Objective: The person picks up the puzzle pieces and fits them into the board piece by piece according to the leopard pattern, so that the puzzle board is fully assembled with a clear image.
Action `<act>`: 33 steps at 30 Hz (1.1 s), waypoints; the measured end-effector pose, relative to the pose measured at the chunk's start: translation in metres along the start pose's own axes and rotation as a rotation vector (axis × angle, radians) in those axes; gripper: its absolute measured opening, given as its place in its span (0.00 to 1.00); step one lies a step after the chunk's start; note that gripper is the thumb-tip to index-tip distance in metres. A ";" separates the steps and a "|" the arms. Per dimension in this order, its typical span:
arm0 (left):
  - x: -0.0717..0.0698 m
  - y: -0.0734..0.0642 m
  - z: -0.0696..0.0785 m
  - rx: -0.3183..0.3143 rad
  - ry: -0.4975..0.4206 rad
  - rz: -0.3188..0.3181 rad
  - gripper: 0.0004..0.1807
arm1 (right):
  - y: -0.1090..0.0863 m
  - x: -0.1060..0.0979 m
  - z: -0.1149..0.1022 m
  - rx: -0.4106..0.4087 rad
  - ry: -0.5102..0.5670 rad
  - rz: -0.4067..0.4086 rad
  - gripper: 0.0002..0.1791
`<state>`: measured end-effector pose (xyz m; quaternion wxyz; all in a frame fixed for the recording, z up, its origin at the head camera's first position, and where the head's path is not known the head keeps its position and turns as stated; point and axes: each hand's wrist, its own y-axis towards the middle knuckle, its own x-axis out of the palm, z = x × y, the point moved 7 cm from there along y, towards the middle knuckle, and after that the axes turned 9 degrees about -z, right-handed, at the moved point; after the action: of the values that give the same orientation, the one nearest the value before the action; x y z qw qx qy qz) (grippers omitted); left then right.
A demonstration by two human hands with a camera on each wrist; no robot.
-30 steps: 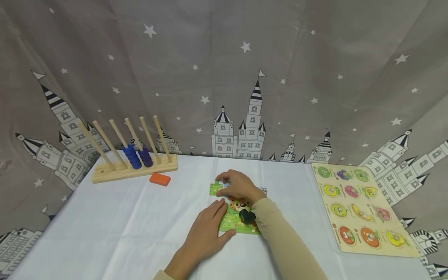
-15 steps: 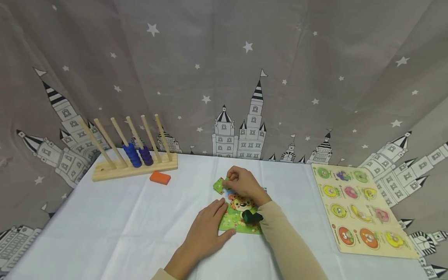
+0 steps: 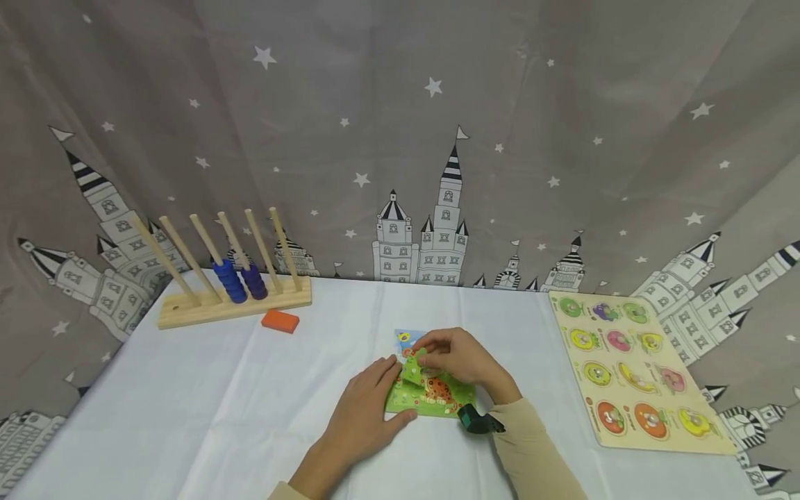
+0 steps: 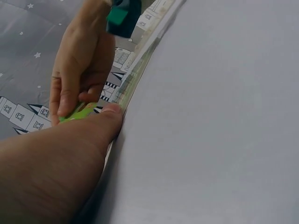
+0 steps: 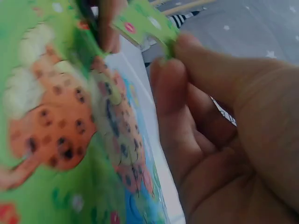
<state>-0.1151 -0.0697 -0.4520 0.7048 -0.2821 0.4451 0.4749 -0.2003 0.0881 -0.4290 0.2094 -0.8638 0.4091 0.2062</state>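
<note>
A green jigsaw piece (image 3: 412,369) with small flowers is pinched between the thumb and fingers of my right hand (image 3: 464,355). The right hand holds it tilted above the left part of a leopard jigsaw puzzle (image 3: 409,403), covering much of the leopard picture. My left hand (image 3: 359,413) lies at the puzzle's left side, fingers extended and thumb by its front edge. In the right wrist view, the piece (image 5: 147,22) shows a rounded notch, and the puzzle's spotted leopard (image 5: 63,121) is close by. From the left wrist, the piece (image 4: 80,112) is partly hidden behind the left thumb.
A wooden peg stand (image 3: 234,305) with blue and purple beads stands at the back left, an orange block (image 3: 280,321) in front of it. On the right lies a fruit knob board (image 3: 631,375). A castle-print cloth (image 3: 312,139) hangs behind the white table (image 3: 250,417).
My right hand has lifted the green piece from beyond the puzzle's upper left and brought it toward me, over the puzzle. The puzzle's blue top corner is now uncovered. The left hand stays nearly still.
</note>
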 end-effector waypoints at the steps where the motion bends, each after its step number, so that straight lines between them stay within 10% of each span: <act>1: 0.000 0.000 0.000 0.003 -0.005 0.002 0.43 | -0.003 0.002 0.001 -0.001 -0.020 -0.011 0.09; 33: 0.000 0.002 -0.001 0.013 -0.020 0.040 0.43 | -0.006 0.037 -0.026 -0.049 -0.335 0.070 0.07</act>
<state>-0.1169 -0.0695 -0.4524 0.7013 -0.2636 0.4468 0.4889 -0.1691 0.0551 -0.4256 0.2462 -0.8075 0.3931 0.3643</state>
